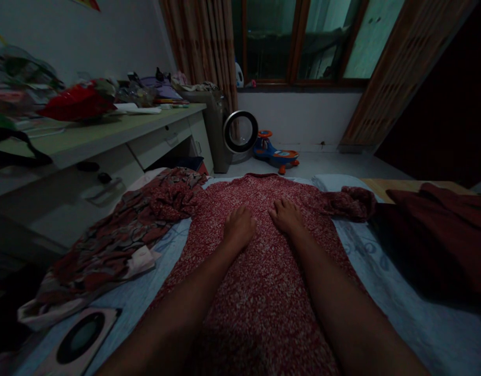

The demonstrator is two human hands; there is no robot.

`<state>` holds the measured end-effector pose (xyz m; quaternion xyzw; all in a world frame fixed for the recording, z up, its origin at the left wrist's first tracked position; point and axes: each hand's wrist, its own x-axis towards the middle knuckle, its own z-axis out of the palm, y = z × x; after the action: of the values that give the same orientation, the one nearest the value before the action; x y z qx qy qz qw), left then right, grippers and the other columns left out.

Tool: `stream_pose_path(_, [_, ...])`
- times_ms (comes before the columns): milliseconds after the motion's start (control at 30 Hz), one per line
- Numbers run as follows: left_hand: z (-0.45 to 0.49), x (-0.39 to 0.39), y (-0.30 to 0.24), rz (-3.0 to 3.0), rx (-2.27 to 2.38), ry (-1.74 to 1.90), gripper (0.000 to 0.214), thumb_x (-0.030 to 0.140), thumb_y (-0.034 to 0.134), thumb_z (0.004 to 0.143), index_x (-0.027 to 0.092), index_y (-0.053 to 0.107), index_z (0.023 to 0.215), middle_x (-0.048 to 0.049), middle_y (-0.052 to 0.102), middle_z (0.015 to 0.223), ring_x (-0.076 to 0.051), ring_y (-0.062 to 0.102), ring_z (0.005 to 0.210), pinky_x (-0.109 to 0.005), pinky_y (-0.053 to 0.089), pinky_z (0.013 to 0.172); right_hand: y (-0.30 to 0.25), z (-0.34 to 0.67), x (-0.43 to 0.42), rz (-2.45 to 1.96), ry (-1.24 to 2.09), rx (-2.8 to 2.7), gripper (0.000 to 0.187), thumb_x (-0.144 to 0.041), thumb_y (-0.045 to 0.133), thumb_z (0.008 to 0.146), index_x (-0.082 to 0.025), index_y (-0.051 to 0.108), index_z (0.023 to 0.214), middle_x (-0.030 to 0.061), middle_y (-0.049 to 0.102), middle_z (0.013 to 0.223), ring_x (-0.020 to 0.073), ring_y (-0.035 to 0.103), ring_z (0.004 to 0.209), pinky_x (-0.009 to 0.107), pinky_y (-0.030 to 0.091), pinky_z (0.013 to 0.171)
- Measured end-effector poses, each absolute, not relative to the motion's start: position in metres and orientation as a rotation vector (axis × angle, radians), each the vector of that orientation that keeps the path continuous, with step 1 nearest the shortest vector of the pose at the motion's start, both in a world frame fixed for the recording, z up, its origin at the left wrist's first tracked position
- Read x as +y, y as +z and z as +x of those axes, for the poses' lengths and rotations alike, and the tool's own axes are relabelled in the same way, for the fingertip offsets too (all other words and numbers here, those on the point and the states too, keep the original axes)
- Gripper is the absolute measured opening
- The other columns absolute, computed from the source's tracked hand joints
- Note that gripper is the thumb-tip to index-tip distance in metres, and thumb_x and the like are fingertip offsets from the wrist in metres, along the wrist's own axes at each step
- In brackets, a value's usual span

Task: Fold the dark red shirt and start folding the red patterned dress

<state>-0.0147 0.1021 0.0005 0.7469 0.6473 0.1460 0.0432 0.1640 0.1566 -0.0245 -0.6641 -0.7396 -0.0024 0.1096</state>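
A dark red garment with white flecks (264, 292) lies spread over the bed, its neckline at the far end. One sleeve (352, 202) reaches out to the right and is bunched; the left sleeve is crumpled beside a patterned cloth. My left hand (240, 227) rests on the upper part of the garment, fingers slightly bent and holding nothing. A short way to its right, my right hand (288, 215) lies on the same fabric with its fingers apart. Both palms face down and are hidden.
Patterned brown-red clothing (118, 240) is heaped at left, near a pink item with a dark oval (81, 337). Folded dark red clothes (444, 235) lie at right. A cluttered desk (122, 133), an open-doored washing machine (212, 125) and a blue-orange ride-on toy (275, 152) stand beyond.
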Motion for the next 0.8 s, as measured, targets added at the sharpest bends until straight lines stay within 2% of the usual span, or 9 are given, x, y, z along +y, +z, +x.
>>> stream_pose_path(100, [-0.027,0.125,-0.006,2.418,1.915,0.400,0.041,0.038,0.040,0.098,0.018,0.051,0.132,-0.0120,0.047,0.148,-0.027,0.040,0.138,-0.046,0.030,0.114,-0.026,0.164,0.157,-1.963,-0.011,-2.172,0.048,-0.051,0.039,0.097,-0.021,0.052,0.132,0.0151,0.040,0.151,0.0296,0.038,0.135,0.046,0.025,0.110])
stream_pose_path(333, [-0.067,0.165,-0.024,2.473,1.900,0.326,0.045,0.043,0.040,0.098,0.019,0.048,0.136,-0.0119,0.049,0.146,-0.026,0.043,0.135,-0.043,0.033,0.112,-0.028,0.165,0.159,-1.985,0.001,-2.182,0.048,-0.051,0.036,0.097,-0.023,0.050,0.134,0.0133,0.039,0.152,0.0281,0.037,0.136,0.045,0.025,0.110])
stream_pose_path(467, [-0.092,0.185,-0.024,2.458,1.979,0.315,0.043,0.041,0.039,0.097,0.017,0.052,0.131,-0.0134,0.051,0.143,-0.028,0.045,0.133,-0.046,0.037,0.108,-0.026,0.164,0.157,-1.971,0.008,-2.177,0.049,-0.051,0.035,0.098,-0.023,0.050,0.134,0.0135,0.041,0.150,0.0283,0.038,0.135,0.045,0.026,0.110])
stream_pose_path(633, [-0.095,0.211,-0.017,2.434,2.096,0.296,0.034,0.034,0.042,0.094,0.014,0.061,0.114,-0.0166,0.062,0.127,-0.031,0.053,0.123,-0.050,0.036,0.106,-0.023,0.163,0.155,-1.975,0.026,-2.161,0.046,-0.049,0.037,0.097,-0.022,0.053,0.131,0.0138,0.041,0.150,0.0286,0.038,0.135,0.045,0.026,0.110])
stream_pose_path(800, [-0.085,0.233,-0.014,2.521,1.957,0.295,0.030,0.029,0.042,0.095,0.017,0.061,0.113,-0.0111,0.062,0.127,-0.022,0.054,0.120,-0.033,0.038,0.106,-0.023,0.163,0.154,-1.955,-0.001,-2.158,0.046,-0.049,0.039,0.097,-0.023,0.051,0.132,0.0131,0.041,0.150,0.0285,0.038,0.135,0.044,0.025,0.110])
